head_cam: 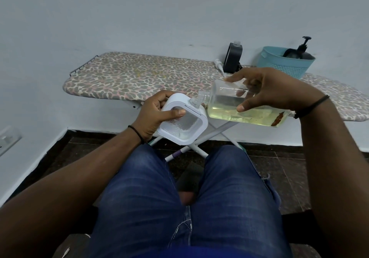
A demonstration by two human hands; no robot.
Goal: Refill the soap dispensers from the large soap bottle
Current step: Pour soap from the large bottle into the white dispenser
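My left hand (pixel 154 114) grips a white square soap dispenser (pixel 184 125) with a clear ribbed window, tilted, its open neck pointing up and right. My right hand (pixel 265 90) holds the large clear soap bottle (pixel 225 104) on its side, yellowish liquid pooled along its lower wall. The bottle's threaded mouth touches the dispenser's neck. Both are held in the air before the ironing board (pixel 139 76). A dark grey dispenser (pixel 233 57) stands uncapped at the board's back, a white pump head (pixel 218 64) lying beside it.
A teal plastic basket (pixel 279 66) on the board's right end holds a dark pump bottle (pixel 301 51). The board's white crossed legs (pixel 199 144) stand on dark floor tiles. My knees in blue jeans (pixel 179 198) sit below my hands. A white wall is behind.
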